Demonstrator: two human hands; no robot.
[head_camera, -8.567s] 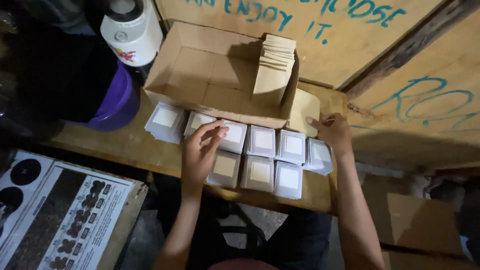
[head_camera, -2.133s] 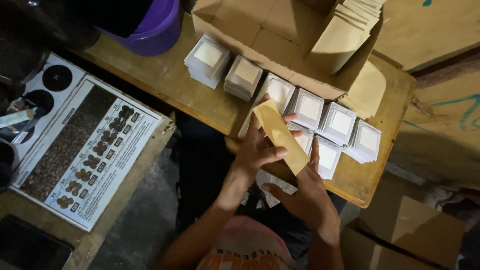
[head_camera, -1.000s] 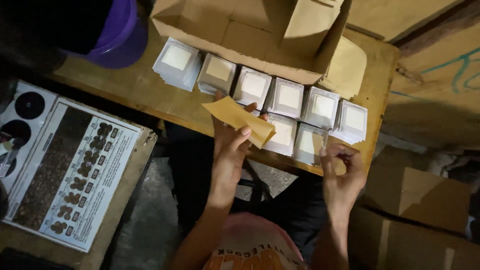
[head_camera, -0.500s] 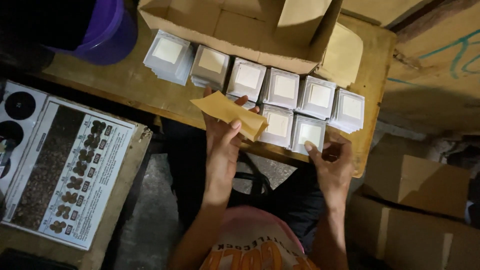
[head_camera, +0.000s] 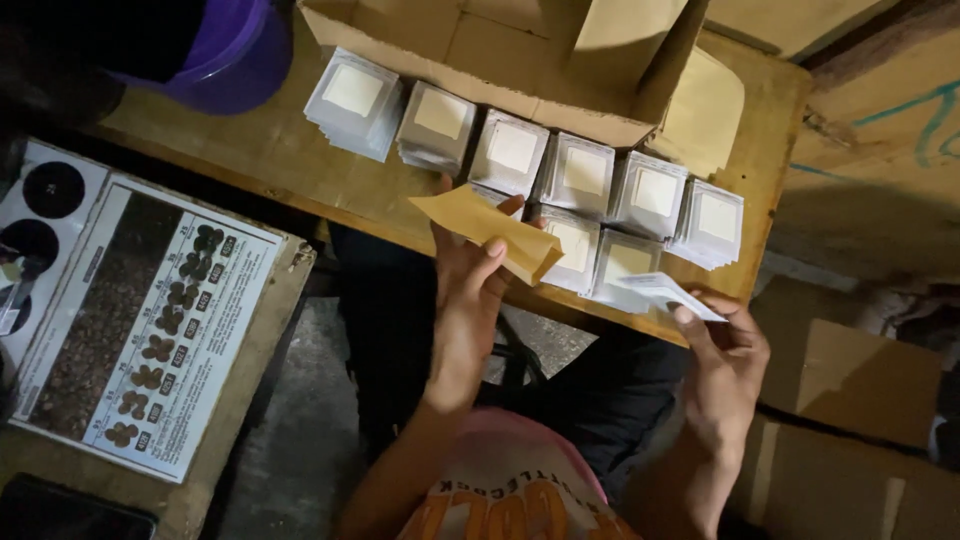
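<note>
— What does each hand hold?
— The left hand (head_camera: 468, 272) pinches a brown paper envelope (head_camera: 487, 230) above the counter (head_camera: 300, 165); the right hand (head_camera: 725, 345) grips a white sachet (head_camera: 668, 293).
— How would they handle?
— Probably light, floppy, easily creased; best pinched at an edge.

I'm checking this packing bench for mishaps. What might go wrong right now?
The front stacks of white packets sit at the bench edge; a nudge from either hand might tip them off. The right hand pinches a thin white packet by one end over the gap, so it may slip. The left hand holds the brown envelope loosely.
</note>
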